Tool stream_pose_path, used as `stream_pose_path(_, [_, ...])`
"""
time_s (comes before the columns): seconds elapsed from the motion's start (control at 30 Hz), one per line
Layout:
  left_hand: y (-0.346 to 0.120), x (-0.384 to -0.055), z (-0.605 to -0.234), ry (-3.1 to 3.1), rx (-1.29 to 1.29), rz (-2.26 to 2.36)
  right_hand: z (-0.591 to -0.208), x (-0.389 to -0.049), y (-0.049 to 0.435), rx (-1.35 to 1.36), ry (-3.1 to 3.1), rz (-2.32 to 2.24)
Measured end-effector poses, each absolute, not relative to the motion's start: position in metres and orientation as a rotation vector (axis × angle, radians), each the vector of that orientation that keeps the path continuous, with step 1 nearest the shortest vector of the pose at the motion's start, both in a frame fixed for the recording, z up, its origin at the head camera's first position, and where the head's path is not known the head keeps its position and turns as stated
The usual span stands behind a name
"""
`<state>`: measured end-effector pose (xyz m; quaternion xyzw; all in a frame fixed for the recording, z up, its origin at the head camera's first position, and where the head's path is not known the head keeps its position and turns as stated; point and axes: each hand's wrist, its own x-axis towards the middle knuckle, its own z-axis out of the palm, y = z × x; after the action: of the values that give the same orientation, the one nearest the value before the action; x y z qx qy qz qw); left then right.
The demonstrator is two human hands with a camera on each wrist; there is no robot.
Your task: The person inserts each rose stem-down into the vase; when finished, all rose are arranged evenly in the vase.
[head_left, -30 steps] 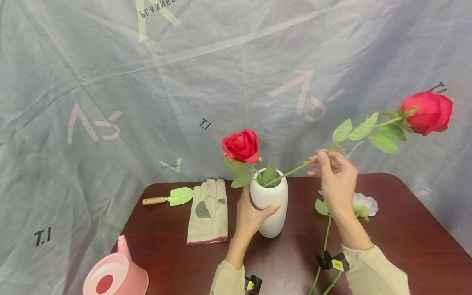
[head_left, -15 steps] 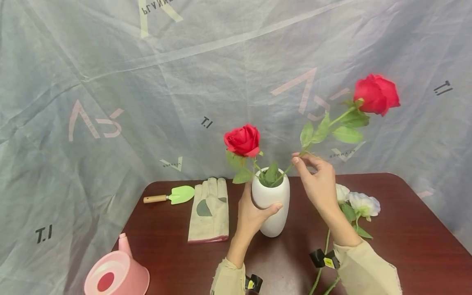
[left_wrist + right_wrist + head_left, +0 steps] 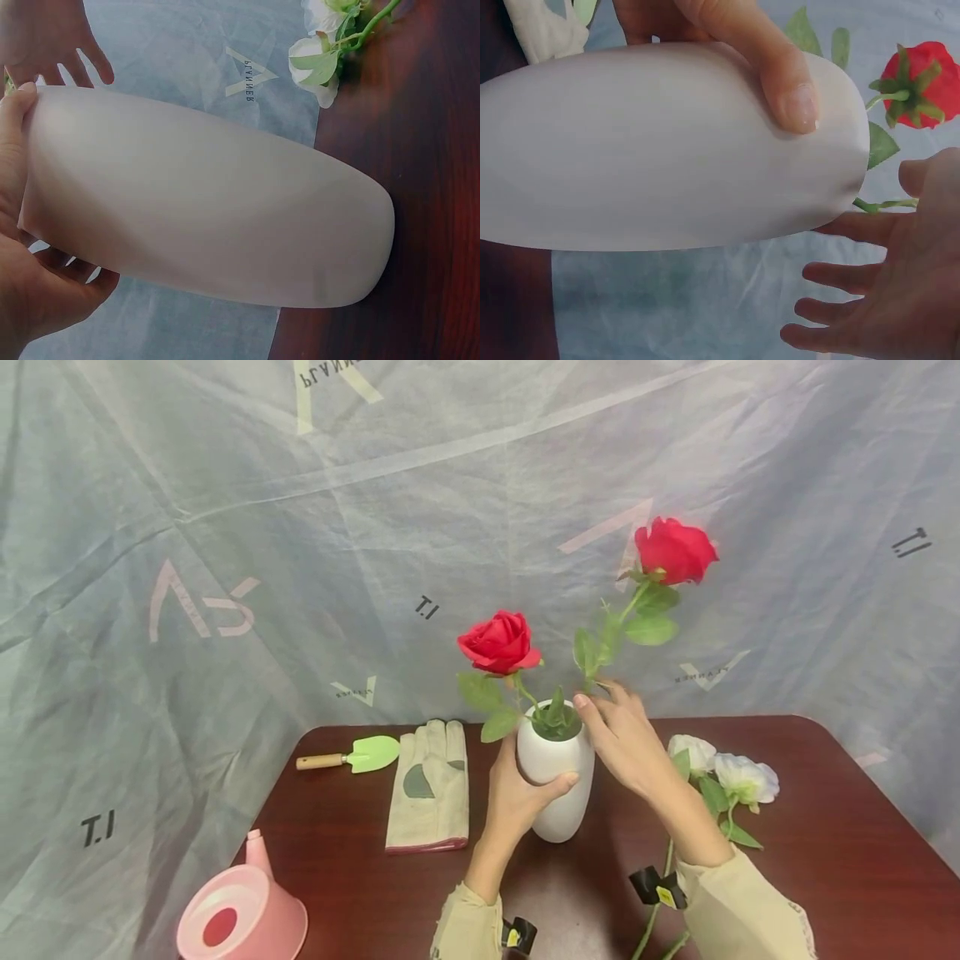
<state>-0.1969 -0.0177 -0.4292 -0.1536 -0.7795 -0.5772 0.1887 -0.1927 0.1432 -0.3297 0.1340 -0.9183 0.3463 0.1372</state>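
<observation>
In the head view my left hand (image 3: 517, 802) grips a white vase (image 3: 564, 817) near its upper part, thumb across the front. The vase is upright on the table. A red rose (image 3: 498, 645) stands in it and leans left. Another red rose (image 3: 675, 553) rises from the mouth and leans right; its stem's lower end is hidden inside. My right hand (image 3: 628, 742) is beside the rim at that stem. In the right wrist view the stem (image 3: 891, 203) passes between its thumb and index finger, and the fingers (image 3: 844, 276) are spread and fairly straight.
White artificial flowers (image 3: 742, 778) lie to the right, stems toward the front edge. Left of the vase are folded work gloves (image 3: 427, 802), a green trowel (image 3: 372, 754) and a pink watering can (image 3: 281, 914). A grey cloth (image 3: 375, 527) hangs behind the table (image 3: 840, 827).
My right hand has moved left and down to the vase rim, loosening its pinch on the stem. The right rose has swung left and become more upright. My left hand stays on the vase.
</observation>
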Motion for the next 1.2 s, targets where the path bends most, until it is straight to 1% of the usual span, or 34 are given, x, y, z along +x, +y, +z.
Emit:
stream_pose_path(0.33, [-0.019, -0.196, -0.430, -2.223, -0.418, -1.610, -0.335, -0.188, 0.146, 0.350, -2.506, 1.210])
stream_pose_path(0.5, [-0.019, -0.194, -0.430, -2.237, -0.417, -1.614, -0.332, -0.187, 0.141, 0.353, -2.607, 1.137])
stream_pose_path(0.7, [-0.019, -0.194, -0.431, -2.230, -0.422, -1.627, -0.314, -0.158, 0.152, 0.253, -2.958, 0.877])
stream_pose_path(0.8, [-0.018, -0.195, -0.430, -2.214, -0.423, -1.628, -0.314, -0.146, 0.163, 0.259, -2.953, 0.934])
stream_pose_path(0.93, [-0.018, -0.195, -0.431, -2.206, -0.412, -1.628, -0.333, -0.139, 0.179, 0.287, -2.914, 1.030])
stream_pose_path(1.2, [-0.017, -0.195, -0.431, -2.213, -0.412, -1.630, -0.394, -0.113, 0.230, 0.210, -2.880, 1.033])
